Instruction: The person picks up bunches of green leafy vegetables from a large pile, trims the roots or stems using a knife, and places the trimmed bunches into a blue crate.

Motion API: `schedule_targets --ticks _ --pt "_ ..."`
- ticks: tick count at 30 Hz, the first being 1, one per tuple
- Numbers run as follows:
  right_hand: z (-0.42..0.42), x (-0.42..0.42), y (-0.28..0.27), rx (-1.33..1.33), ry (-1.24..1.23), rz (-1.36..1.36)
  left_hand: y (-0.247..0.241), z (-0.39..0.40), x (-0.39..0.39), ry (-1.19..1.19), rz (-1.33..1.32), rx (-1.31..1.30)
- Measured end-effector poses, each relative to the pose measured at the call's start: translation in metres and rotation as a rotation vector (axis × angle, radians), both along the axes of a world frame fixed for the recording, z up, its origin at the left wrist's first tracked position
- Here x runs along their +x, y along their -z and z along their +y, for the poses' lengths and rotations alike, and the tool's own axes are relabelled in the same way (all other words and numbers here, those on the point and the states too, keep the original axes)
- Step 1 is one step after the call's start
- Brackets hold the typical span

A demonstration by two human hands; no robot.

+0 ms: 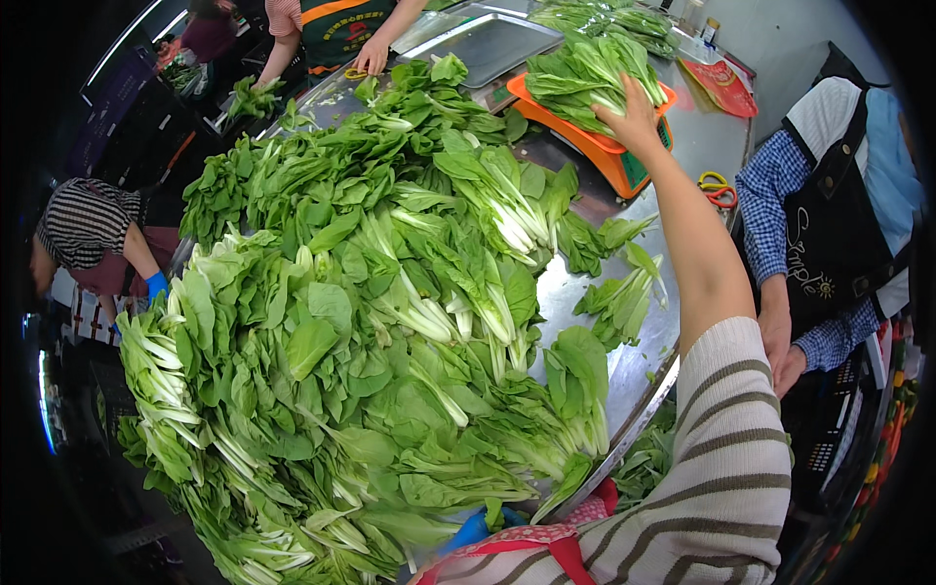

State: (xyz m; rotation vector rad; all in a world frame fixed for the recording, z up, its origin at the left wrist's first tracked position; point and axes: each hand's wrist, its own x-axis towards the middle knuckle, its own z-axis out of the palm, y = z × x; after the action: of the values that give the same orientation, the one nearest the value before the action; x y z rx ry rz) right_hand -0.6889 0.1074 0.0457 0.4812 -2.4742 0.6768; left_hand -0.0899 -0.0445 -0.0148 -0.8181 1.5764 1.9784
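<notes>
My right hand (630,117) reaches to the upper right, fingers spread over a bunch of leafy greens (578,73) that lies on an orange weighing scale (621,175). Near the bottom edge my left hand (479,528), in a blue glove, is largely hidden by my apron and leaves; a small green leaf shows at its fingers. A large heap of leafy greens with white stems (314,351) spreads over the metal table (570,292) before me. Several loose stalks (629,292) lie right of the heap.
Behind the scale lie a metal tray (486,47) and bagged greens (621,25). Scissors with red and yellow handles (716,190) rest at the table's right edge, near a red packet (720,88). Co-workers stand at the right (833,219), the left (95,227) and across the table (336,36).
</notes>
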Motion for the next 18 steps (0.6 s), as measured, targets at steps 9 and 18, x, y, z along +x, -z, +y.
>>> schedule_targets --ticks 9,18 --pt "0.015 0.004 -0.031 0.094 0.2 -0.086 -0.002 -0.006 0.003 -0.04 -0.005 -0.024" --pt "0.004 0.025 -0.05 0.154 0.33 -0.034 -0.011 -0.01 0.019 -0.091 0.032 -0.075"
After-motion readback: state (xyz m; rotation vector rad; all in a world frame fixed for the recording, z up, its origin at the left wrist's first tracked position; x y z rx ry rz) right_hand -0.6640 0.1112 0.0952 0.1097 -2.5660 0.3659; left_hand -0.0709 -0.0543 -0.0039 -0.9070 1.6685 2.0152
